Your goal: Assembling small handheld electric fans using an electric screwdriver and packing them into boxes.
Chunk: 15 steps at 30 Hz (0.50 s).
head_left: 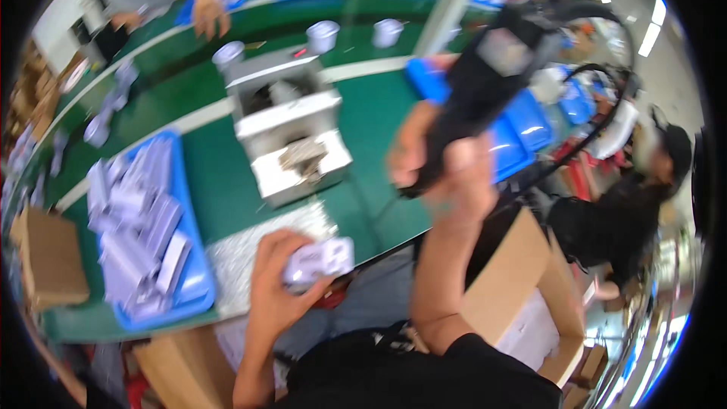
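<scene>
In my left hand (274, 276) is a small pale-purple plastic housing (318, 263), gripped between thumb and fingers above the table's near edge. My right hand (463, 182) is wrapped round a black corded electric screwdriver (485, 68), raised to the right of the housing and apart from it. Its lower end slants down to the left; motion blur hides the tip. Ahead of my left hand stands a white metal box (291, 178) with small parts in its open top and on its front ledge. A silvery bubble-wrap sheet (235, 261) lies beside my left hand.
On the left, a blue tray (198, 273) is heaped with pale-purple housings (140, 220). Pale cups (323, 36) stand along the green table (371, 121). An open cardboard box (492, 288) sits at lower right. The screwdriver's cable (630, 53) loops rightward. Other people are across and at right.
</scene>
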Motion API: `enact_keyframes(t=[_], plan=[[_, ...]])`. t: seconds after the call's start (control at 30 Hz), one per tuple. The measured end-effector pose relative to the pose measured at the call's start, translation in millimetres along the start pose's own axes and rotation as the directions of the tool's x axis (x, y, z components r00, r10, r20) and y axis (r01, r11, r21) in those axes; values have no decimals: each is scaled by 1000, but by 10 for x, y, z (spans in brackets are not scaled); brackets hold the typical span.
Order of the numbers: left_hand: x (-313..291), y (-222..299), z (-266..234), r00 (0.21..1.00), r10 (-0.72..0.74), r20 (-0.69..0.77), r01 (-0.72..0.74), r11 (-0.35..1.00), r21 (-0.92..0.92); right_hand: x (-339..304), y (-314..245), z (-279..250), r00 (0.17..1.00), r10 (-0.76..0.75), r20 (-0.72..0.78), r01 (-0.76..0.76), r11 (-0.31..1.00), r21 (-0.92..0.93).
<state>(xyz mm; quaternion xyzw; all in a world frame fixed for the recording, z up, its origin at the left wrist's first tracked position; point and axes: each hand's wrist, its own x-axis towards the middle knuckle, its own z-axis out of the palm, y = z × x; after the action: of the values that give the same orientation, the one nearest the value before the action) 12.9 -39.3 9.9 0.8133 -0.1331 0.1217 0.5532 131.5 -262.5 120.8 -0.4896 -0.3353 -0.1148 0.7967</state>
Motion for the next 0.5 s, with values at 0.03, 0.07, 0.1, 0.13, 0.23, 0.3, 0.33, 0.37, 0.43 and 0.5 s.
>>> enact_keyframes(t=[0.03,0.07,0.1,0.13,0.23,0.3,0.33,0.37,0.43,0.5], plan=[[-64,3,-3,998,-59,-14,59,998,12,7,95,20,1000,4,9,-4,999,39],[-95,84,-1,999,-36,-6,36,999,-14,-28,89,129,999,48,-18,-45,990,134],[-112,159,-49,997,-82,9,82,997,-9,-40,83,179,998,63,-15,-60,987,148],[-111,195,-69,991,-132,21,132,991,2,-32,66,128,998,44,49,-43,999,-16],[-150,126,-101,994,-98,48,97,995,29,-71,126,155,998,52,35,-55,993,102],[-139,-26,-60,999,7,-48,-6,1000,17,-17,92,226,1000,14,2,-14,1000,-9],[-107,-79,-10,994,-31,-103,31,1000,-3,7,93,198,999,-43,5,43,996,-80],[-70,-72,42,986,-71,-148,68,997,-26,23,52,156,994,-108,-17,105,987,-125],[55,-68,79,989,-23,-146,28,999,35,110,2,173,993,-81,-86,61,975,-213],[87,-36,67,986,-57,-158,66,996,57,220,18,189,991,-104,-78,87,975,-204]])
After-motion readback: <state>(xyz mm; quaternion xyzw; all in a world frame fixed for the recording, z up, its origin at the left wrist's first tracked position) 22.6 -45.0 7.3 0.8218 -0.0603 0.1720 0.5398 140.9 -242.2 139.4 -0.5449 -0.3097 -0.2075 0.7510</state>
